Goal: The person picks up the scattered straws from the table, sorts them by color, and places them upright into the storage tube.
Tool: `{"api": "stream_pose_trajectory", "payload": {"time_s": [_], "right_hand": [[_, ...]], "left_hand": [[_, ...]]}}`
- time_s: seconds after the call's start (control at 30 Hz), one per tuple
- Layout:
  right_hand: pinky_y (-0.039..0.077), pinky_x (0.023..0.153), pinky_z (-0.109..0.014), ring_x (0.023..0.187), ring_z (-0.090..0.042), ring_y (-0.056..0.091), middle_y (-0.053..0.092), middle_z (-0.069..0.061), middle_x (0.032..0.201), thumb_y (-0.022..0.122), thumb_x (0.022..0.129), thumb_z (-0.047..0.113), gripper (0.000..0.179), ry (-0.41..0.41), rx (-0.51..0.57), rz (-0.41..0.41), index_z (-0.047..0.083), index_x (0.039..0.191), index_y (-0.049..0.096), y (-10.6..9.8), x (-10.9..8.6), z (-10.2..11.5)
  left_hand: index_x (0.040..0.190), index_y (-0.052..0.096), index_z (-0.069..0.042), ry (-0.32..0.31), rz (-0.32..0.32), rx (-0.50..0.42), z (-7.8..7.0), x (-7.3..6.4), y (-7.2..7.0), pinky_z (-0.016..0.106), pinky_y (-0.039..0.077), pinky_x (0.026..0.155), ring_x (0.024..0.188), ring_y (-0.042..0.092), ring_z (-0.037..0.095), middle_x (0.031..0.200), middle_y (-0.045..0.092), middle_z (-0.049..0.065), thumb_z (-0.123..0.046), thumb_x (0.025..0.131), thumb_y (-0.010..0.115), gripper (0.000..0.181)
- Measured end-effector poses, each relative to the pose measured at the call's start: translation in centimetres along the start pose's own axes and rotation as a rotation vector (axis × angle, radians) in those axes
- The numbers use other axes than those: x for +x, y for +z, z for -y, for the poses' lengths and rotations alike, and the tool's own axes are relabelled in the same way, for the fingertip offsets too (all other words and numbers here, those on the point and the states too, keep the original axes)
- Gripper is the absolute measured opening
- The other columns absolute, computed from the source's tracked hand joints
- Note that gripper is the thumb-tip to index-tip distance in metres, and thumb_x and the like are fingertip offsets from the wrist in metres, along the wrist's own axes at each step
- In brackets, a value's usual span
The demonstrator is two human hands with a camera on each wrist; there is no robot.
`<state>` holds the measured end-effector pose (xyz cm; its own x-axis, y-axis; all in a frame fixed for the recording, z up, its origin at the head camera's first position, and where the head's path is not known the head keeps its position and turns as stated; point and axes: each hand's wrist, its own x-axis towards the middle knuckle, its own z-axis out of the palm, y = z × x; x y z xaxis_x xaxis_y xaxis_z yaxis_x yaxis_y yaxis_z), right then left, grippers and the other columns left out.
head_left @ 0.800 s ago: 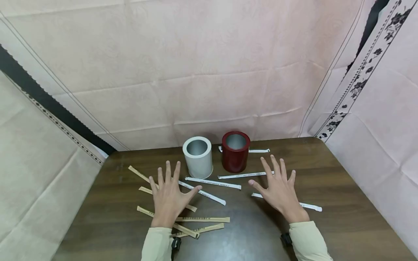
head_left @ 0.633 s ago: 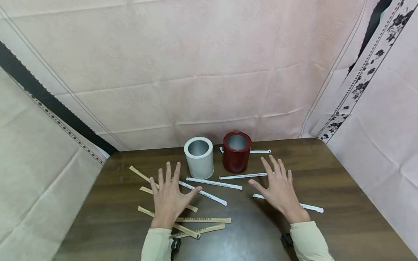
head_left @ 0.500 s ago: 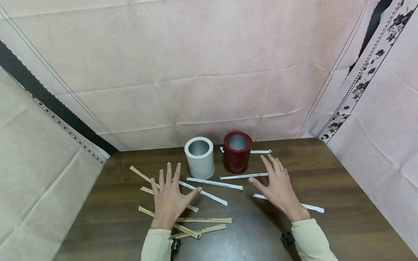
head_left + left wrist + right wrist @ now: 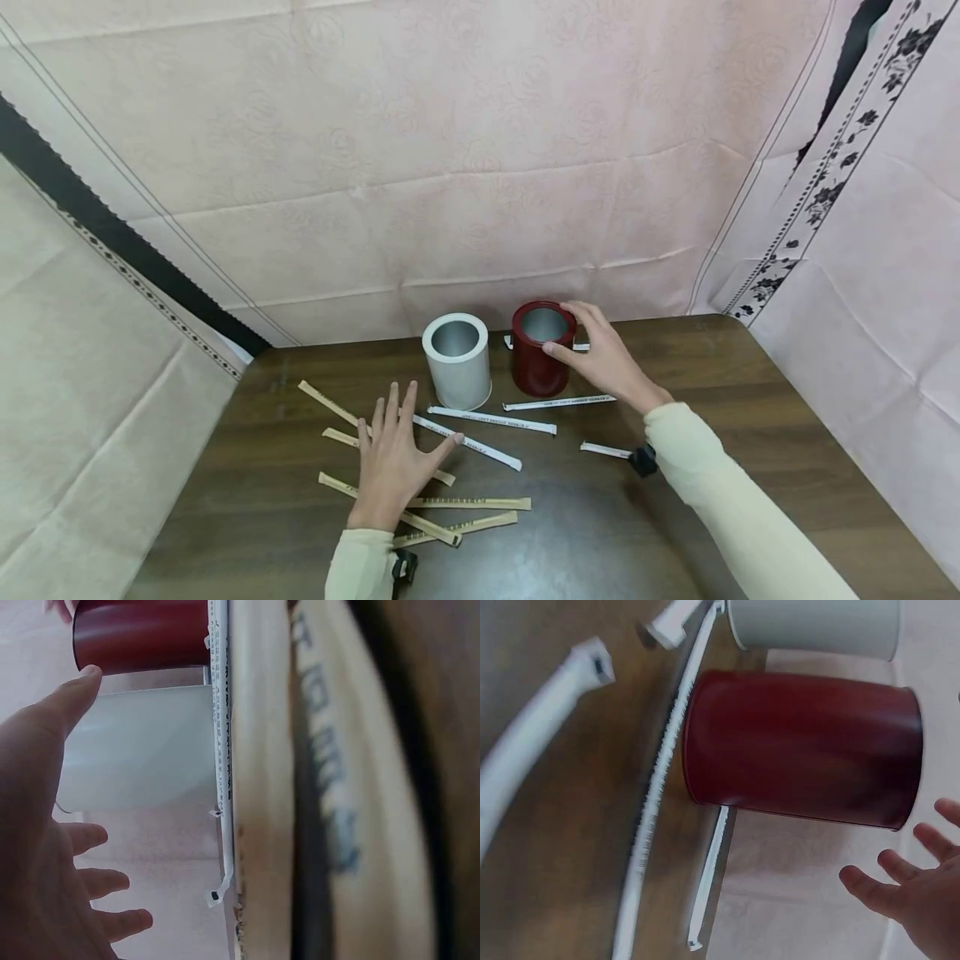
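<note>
A dark red open-topped canister (image 4: 542,358) stands upright at the back of the wooden table. My right hand (image 4: 607,354) is at its right side, thumb and fingers spread around the rim; the right wrist view shows the fingertips (image 4: 861,883) apart from the canister's wall. To its left stands a white canister (image 4: 459,375) of similar shape. My left hand (image 4: 393,462) hovers with spread fingers over slim tan paper-wrapped sticks (image 4: 472,503), hiding parts of several. Slim white paper-wrapped sticks (image 4: 491,421) with printing lie around and in front of the canisters.
A pale cloth (image 4: 480,167) hangs behind the table and along both sides. One white stick (image 4: 709,881) lies behind the red canister, partly covered by it. Another white stick (image 4: 606,451) is partly hidden under my right forearm.
My right hand has moved forward and left from above the white sticks to the red canister's rim. The left hand has barely shifted, its fingers slightly closer together. Canisters and sticks stay put.
</note>
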<state>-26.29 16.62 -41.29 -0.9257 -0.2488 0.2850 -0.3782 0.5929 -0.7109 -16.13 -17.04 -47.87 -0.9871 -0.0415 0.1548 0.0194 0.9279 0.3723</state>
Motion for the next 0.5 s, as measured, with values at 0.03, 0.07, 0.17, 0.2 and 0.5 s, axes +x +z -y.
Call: {"api": "stream_pose_trajectory", "payload": {"time_s": [0.03, 0.07, 0.17, 0.2, 0.5], "right_hand": [[0.035, 0.119, -0.062, 0.152, -0.033, 0.035, 0.034, -0.01, 0.166, 0.078, 0.094, 0.05, 0.084, -0.005, -0.008, 0.017, 0.013, 0.16, 0.042, 0.2, 0.8, -0.1], [0.035, 0.119, -0.062, 0.153, -0.033, 0.034, 0.033, -0.009, 0.167, 0.077, 0.094, 0.051, 0.084, -0.01, -0.022, 0.034, 0.014, 0.161, 0.042, 0.5, 1.5, -0.2], [0.034, 0.12, -0.062, 0.155, -0.034, 0.031, 0.032, -0.006, 0.17, 0.075, 0.093, 0.057, 0.088, -0.024, -0.069, 0.068, 0.016, 0.162, 0.041, 1.2, 3.1, -0.8], [0.033, 0.12, -0.063, 0.155, -0.035, 0.03, 0.031, -0.004, 0.171, 0.074, 0.093, 0.058, 0.089, -0.027, -0.08, 0.078, 0.016, 0.163, 0.04, 1.5, 3.5, -1.0], [0.034, 0.12, -0.062, 0.154, -0.033, 0.035, 0.034, -0.004, 0.17, 0.071, 0.094, 0.06, 0.088, -0.038, -0.06, 0.08, 0.016, 0.163, 0.04, 2.4, 4.4, -2.4]], "left_hand": [[0.17, 0.02, -0.019, -0.002, -0.001, -0.006, 0.1, -0.1, 0.1, 0.075, 0.01, 0.122, 0.158, 0.022, 0.047, 0.175, 0.017, 0.017, -0.083, 0.083, 0.066, 0.117], [0.17, 0.021, -0.018, -0.006, 0.0, -0.015, 0.1, -0.2, 0.2, 0.075, 0.011, 0.121, 0.158, 0.022, 0.047, 0.175, 0.018, 0.017, -0.081, 0.084, 0.068, 0.116], [0.169, 0.024, -0.017, -0.011, -0.001, -0.037, 0.3, -0.5, 0.4, 0.075, 0.012, 0.121, 0.156, 0.026, 0.048, 0.174, 0.021, 0.018, -0.077, 0.084, 0.071, 0.115], [0.169, 0.025, -0.016, -0.012, -0.001, -0.047, 0.3, -0.6, 0.5, 0.076, 0.012, 0.121, 0.156, 0.027, 0.049, 0.173, 0.022, 0.019, -0.076, 0.084, 0.072, 0.114], [0.166, 0.033, -0.012, -0.005, -0.027, -0.105, 0.5, -0.7, -0.1, 0.074, 0.018, 0.121, 0.152, 0.034, 0.05, 0.17, 0.031, 0.021, -0.068, 0.089, 0.074, 0.104]]}}
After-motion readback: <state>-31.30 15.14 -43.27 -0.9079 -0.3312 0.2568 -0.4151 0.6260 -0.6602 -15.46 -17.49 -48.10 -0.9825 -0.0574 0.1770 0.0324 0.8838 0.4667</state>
